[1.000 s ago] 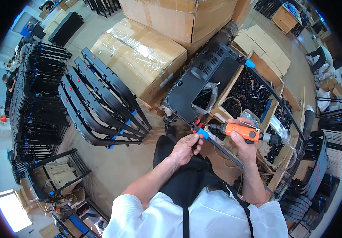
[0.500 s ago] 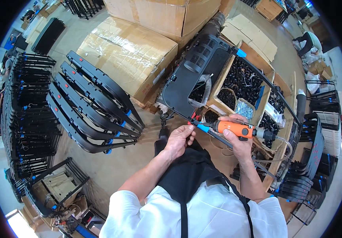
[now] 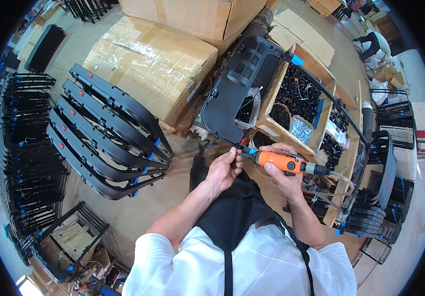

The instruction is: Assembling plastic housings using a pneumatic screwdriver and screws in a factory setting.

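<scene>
My right hand (image 3: 284, 175) is wrapped round an orange power screwdriver (image 3: 280, 162) with a clear hose at its rear. The tool lies level, its nose pointing left at the near corner of a black curved panel (image 3: 221, 118) on a tubular frame. Close to that nose, the fingertips of my left hand (image 3: 224, 170) are pinched together at the frame's corner. A small dark piece seems to be between them, too small to make out. A blue clip (image 3: 297, 60) sits at the frame's far corner.
Right of the panel stands a wooden divided box (image 3: 267, 129) with black plastic parts and silver screws (image 3: 301, 130). Large cardboard boxes (image 3: 153, 64) stand ahead. Several curved black frames (image 3: 109, 133) lean at the left, beside a tall stack (image 3: 27, 158). Another person (image 3: 372, 47) bends at the far right.
The screwdriver has moved left with my right hand, its nose now close to my left fingertips. My left hand has shifted slightly and stays pinched. The whole view has shifted a little.
</scene>
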Demonstrator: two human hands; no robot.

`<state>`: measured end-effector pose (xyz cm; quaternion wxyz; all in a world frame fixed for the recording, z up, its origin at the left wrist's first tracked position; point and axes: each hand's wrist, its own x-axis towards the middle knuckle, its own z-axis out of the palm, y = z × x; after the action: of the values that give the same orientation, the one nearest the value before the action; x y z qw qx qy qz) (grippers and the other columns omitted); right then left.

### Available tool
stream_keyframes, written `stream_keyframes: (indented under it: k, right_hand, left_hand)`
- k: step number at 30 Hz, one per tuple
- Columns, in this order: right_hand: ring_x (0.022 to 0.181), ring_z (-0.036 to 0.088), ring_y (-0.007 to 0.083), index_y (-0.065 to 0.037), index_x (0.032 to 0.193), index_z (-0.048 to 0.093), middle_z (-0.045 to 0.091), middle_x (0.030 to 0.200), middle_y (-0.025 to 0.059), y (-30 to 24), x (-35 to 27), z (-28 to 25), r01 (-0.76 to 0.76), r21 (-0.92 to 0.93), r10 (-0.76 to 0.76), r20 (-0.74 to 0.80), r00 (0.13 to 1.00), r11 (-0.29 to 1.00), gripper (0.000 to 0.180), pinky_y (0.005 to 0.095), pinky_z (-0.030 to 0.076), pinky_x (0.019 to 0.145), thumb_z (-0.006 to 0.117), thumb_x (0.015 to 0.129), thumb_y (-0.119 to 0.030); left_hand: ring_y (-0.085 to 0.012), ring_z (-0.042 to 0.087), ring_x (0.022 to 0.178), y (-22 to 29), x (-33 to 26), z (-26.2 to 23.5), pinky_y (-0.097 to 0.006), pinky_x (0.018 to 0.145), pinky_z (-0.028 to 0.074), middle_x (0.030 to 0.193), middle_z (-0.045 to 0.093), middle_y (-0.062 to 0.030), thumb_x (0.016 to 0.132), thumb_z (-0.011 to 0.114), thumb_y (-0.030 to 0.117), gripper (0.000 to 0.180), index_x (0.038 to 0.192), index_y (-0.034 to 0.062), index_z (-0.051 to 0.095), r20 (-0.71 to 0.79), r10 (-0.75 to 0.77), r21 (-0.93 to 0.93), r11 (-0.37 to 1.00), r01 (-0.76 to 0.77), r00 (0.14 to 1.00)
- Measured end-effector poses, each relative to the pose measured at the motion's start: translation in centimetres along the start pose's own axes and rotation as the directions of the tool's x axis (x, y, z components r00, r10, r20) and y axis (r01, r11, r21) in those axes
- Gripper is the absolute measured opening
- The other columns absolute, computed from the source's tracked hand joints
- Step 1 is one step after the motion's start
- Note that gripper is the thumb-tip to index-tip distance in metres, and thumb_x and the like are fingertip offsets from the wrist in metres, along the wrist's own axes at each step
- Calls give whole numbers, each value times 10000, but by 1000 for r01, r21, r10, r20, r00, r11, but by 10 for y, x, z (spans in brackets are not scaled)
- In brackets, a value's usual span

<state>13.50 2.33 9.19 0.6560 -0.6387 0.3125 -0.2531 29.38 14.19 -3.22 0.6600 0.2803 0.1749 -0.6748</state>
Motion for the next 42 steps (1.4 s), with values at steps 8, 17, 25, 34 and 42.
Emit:
stream_keyframes:
  k: [8,17,25,34,42]
  right_hand:
    - [1224,643,244,-22,1349,516,688,1290,166,1,-6,3,-9,-58,8,-17,1000,998,520,415,505,1093,783,906,-67]
    - [1227,646,248,-33,1333,511,684,1289,165,1,-8,6,65,-64,-66,-15,998,996,512,417,509,1094,769,893,7]
    - [1256,647,287,-17,1345,502,691,1281,179,-4,-2,15,53,-88,-62,-102,993,995,536,457,497,1120,779,887,-31]
    - [1219,658,242,-26,1344,535,684,1285,133,-9,7,8,27,-143,-40,-94,995,989,505,404,512,1098,781,903,-36]
    - [1211,651,234,-26,1344,539,683,1300,145,-6,11,12,2,-206,-19,-80,997,979,522,402,499,1096,795,890,-62]
  left_hand:
    - [-122,607,748,3,-4,5,-243,650,535,859,635,9,1093,588,301,218,1095,93,652,-80,-18,12,1000,19,997]
    - [-95,562,673,5,5,3,-236,590,480,810,601,30,1083,600,359,269,1073,98,662,30,-130,-31,991,131,991]
    - [-71,467,638,7,-23,35,-222,547,378,787,553,44,1106,562,352,302,1172,73,657,-89,-76,72,994,82,993]
    - [-255,724,764,83,14,43,-393,655,559,832,725,-158,1041,568,196,316,1322,90,666,354,392,931,-67,-358,849]
    - [-409,734,778,96,46,46,-526,713,589,826,743,-207,989,546,144,296,1234,160,712,482,124,639,-727,-251,867]
